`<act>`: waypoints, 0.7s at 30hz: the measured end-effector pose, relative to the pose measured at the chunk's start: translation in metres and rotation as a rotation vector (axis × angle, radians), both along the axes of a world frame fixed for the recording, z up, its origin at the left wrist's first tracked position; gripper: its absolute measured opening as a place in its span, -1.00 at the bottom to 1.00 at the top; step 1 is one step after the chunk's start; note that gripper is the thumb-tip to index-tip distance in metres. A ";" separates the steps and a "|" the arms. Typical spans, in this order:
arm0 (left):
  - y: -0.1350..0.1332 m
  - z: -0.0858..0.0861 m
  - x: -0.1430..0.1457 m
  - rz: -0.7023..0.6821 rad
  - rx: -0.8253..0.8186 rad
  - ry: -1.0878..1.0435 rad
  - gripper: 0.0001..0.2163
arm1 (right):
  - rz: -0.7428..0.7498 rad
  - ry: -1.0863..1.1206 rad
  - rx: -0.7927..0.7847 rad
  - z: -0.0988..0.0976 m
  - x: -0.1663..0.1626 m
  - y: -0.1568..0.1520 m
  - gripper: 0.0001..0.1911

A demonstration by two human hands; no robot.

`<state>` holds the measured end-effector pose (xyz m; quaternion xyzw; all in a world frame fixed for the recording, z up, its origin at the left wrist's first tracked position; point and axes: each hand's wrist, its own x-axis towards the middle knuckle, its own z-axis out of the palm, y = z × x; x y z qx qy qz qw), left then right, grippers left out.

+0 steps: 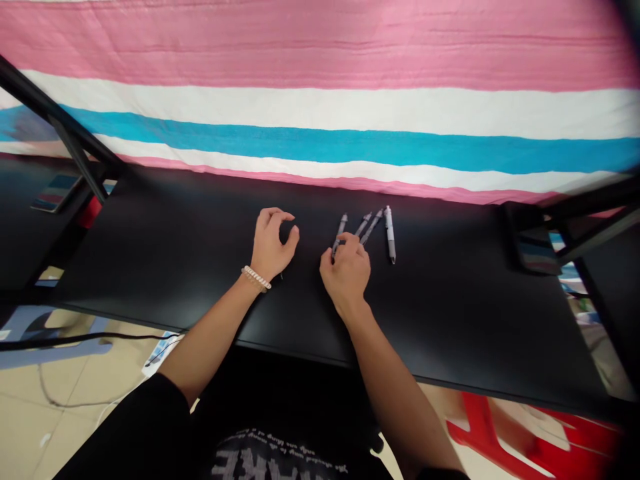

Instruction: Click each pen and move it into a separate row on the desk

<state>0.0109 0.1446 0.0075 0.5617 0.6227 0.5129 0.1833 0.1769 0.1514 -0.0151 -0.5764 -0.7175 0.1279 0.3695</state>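
Several click pens lie on the black table (450, 293), fanned out side by side. On the right end is a pen with a white barrel and grey grip (390, 233); two darker grey pens (373, 225) lean next to it, their lower ends partly hidden by my hand. My right hand (347, 270) rests palm down, with its thumb and fingers closed around the lower part of the leftmost grey pen (342, 228). To the left, my left hand (273, 243) hovers at the tabletop with curved fingers and thumb apart, holding nothing. A coiled white band circles that wrist.
A striped pink, white and blue cloth (320, 147) hangs along the back edge. Black metal frame bars (75, 153) stand at both sides. A dark phone-like object (533, 240) lies at the right end. Red plastic stools (500, 433) and cables (90, 339) are below the table.
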 end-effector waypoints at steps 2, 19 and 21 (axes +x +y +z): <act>-0.001 -0.003 -0.001 0.117 -0.091 0.223 -0.83 | -0.070 -0.077 0.008 0.000 0.004 0.003 -0.70; 0.010 -0.005 -0.010 0.078 -0.211 -0.672 -0.73 | 0.470 0.568 -0.406 0.004 -0.026 -0.024 -0.69; 0.011 -0.001 -0.007 0.063 -0.161 -0.871 -0.80 | 0.511 0.732 -0.533 0.002 -0.026 -0.022 -0.66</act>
